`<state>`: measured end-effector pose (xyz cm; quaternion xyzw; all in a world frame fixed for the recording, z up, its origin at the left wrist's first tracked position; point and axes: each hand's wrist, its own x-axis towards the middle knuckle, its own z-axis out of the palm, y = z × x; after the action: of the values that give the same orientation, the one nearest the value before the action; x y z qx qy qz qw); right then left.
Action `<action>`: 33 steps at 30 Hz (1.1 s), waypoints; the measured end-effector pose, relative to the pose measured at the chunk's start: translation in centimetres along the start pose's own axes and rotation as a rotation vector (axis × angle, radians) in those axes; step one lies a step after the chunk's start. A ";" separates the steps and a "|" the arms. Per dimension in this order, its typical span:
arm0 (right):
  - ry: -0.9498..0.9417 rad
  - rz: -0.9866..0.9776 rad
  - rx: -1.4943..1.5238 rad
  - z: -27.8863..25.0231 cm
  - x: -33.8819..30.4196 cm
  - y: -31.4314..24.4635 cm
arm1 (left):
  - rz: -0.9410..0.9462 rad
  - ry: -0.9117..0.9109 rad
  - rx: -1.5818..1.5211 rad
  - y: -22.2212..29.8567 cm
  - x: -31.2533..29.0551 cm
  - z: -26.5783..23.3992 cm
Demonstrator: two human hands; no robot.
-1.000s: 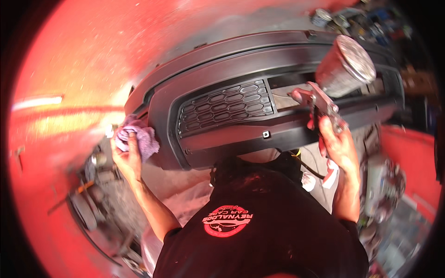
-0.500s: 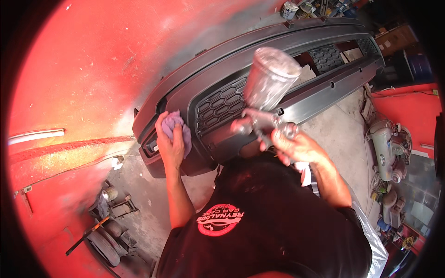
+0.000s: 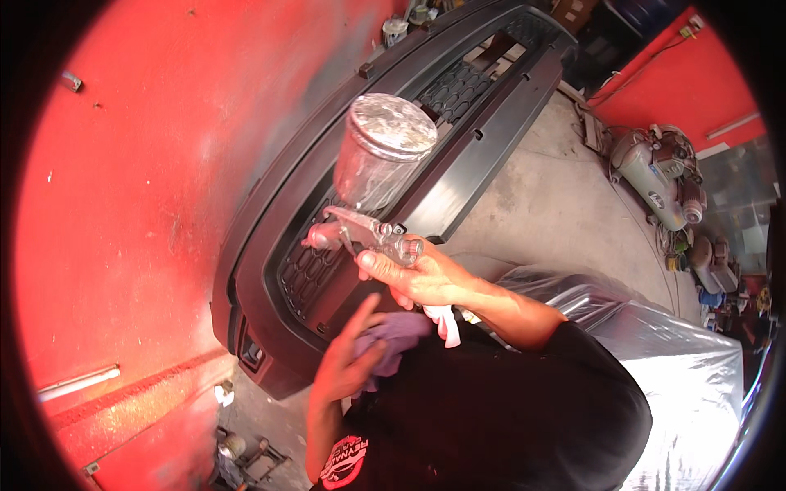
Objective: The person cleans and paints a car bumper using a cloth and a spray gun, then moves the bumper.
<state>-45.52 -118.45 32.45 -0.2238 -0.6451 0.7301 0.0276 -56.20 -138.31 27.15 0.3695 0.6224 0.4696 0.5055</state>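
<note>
My right hand point(image 3: 430, 278) is closed round a spray gun point(image 3: 385, 159), whose paint-smeared cup stands on top, slightly tilted. A white scrap of cloth or paper point(image 3: 447, 326) hangs below that hand; how it is attached is hidden. Close to my black shirt, my left hand point(image 3: 348, 364) grips a crumpled purple cloth point(image 3: 395, 334), its fingers a little blurred. Beyond both hands a dark grey car bumper point(image 3: 467, 188) with honeycomb grilles stretches from lower left to upper right. The gun's cup covers part of its middle, and the cloth is apart from it.
A red wall point(image 3: 139, 188) rises along the left behind the bumper. Shiny plastic sheeting point(image 3: 655, 352) covers something large at my right. An air compressor point(image 3: 655, 176) stands on the concrete floor point(image 3: 524, 196) to the right, with a thin hose or cable nearby. A can point(image 3: 395, 31) sits at the back.
My left hand with the purple cloth has come off the bumper's left end and back towards my body. The view has turned, and the spray gun appears further left, still held.
</note>
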 end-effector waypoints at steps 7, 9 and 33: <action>0.419 -0.153 0.197 8.1 1.2 3.0 | -0.043 -0.251 -0.634 -7.3 1.5 -1.3; 0.545 -0.054 0.205 9.8 -1.6 2.5 | -0.141 -0.261 -0.785 -6.0 -1.0 -1.2; 1.038 -0.075 0.096 19.8 -3.6 3.8 | -0.159 -0.673 -0.672 -9.7 -4.0 -3.7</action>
<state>-48.54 -138.65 31.25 -0.5313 -0.5200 0.5504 0.3801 -58.77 -145.58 19.18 0.2687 0.2644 0.4589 0.8045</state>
